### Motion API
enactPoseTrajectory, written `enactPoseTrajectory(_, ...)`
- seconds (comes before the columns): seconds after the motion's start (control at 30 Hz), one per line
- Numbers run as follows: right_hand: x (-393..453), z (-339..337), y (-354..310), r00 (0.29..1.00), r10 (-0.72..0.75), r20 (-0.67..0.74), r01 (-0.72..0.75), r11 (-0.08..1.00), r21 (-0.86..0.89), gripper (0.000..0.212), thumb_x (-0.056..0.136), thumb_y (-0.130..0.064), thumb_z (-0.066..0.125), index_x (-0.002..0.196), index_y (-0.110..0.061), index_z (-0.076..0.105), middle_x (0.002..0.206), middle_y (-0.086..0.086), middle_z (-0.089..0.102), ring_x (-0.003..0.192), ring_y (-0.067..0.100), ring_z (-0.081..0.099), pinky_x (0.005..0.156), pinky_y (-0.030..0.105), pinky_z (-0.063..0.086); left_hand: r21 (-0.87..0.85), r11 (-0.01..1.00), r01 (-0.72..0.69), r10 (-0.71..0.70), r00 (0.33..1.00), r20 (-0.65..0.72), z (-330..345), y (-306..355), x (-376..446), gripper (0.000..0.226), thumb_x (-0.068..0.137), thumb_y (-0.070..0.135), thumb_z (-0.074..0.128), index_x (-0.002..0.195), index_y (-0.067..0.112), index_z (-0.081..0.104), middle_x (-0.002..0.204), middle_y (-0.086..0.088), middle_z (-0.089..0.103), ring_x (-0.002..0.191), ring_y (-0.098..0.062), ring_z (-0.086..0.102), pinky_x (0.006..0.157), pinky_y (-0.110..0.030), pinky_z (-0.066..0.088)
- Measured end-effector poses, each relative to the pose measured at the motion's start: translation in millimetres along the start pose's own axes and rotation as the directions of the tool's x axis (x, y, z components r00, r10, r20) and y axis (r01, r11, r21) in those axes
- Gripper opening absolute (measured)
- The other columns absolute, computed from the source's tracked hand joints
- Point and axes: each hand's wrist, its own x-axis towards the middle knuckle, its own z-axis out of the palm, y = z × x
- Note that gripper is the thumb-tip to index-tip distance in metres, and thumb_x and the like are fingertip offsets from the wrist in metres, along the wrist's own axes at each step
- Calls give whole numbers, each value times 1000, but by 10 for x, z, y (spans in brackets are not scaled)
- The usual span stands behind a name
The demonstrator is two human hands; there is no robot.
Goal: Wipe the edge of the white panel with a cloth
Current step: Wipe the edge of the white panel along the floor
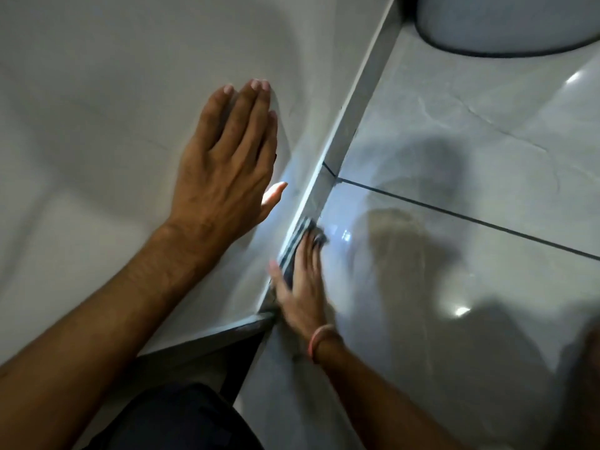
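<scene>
The white panel [107, 92] fills the left of the head view, and its lower edge [341, 125] runs diagonally down to the tiled floor. My left hand [227, 164] lies flat on the panel face, fingers straight and together, holding nothing. My right hand [302, 287], a pink band on its wrist, presses a dark striped cloth [300, 237] against the panel's edge where it meets the floor. This hand and the cloth are blurred. Most of the cloth is hidden under the fingers.
Glossy grey floor tiles [470, 157] with dark grout lines spread to the right. A round white object with a dark base rim [506, 30] stands at the top right. The panel's near corner [266, 315] sits just left of my right wrist. My dark-clothed knee [181, 420] is at the bottom.
</scene>
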Motion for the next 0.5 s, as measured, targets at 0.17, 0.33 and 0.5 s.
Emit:
enactPoseTrajectory(0.17, -266, 194, 175, 986, 43, 160, -41, 999, -16, 107, 83, -89, 26, 162, -27, -12, 171, -7, -18, 159, 10, -19, 133, 48, 9, 44, 999, -11, 11, 1000, -8, 75, 13, -8, 81, 109, 54, 30, 159, -10, 25, 166, -33, 23, 155, -46, 23, 128, -55, 19)
enactPoseTrajectory(0.33, 876, -255, -177, 980, -3, -200, 33, 988, 149, 93, 94, -59, 45, 164, -7, 10, 174, 14, 9, 163, 24, 6, 133, 49, 9, -18, 1000, 3, -3, 1000, 16, 109, 33, -28, 81, 109, 52, 22, 162, -9, 13, 169, -33, 12, 157, -45, 14, 128, -52, 11)
enactPoseTrajectory(0.5, 645, -105, -112, 976, -16, -218, 33, 997, 75, 91, 96, -62, 44, 164, -13, 9, 175, 8, 9, 163, 17, 7, 133, 45, 14, -127, 991, 35, -29, 998, 50, 124, 42, -25, 77, 110, 46, 23, 162, -8, 7, 170, -33, 4, 158, -45, 6, 129, -52, 3)
